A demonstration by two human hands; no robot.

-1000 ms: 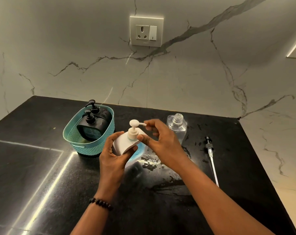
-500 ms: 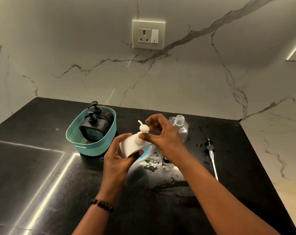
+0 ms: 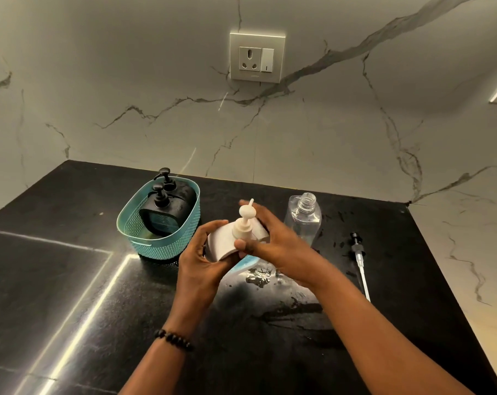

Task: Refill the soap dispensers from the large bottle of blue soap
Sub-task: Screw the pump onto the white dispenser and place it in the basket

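Pump nozzle swung from 11 to 12 o'clock since last frame | I saw left hand [image 3: 201,260] gripping white dispenser [image 3: 227,242] at counter [image 3: 70,280] centre | right hand [image 3: 272,240] pinched its pump collar [image 3: 241,228] | open clear bottle [image 3: 302,220] at 3 o'clock

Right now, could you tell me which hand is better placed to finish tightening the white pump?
The right hand: its fingers already wrap the white pump, while the left hand steadies the white dispenser.

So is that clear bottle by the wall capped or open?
Open. The clear bottle stands upright with its threaded neck bare, and a black pump with its tube lies on the counter to its right.
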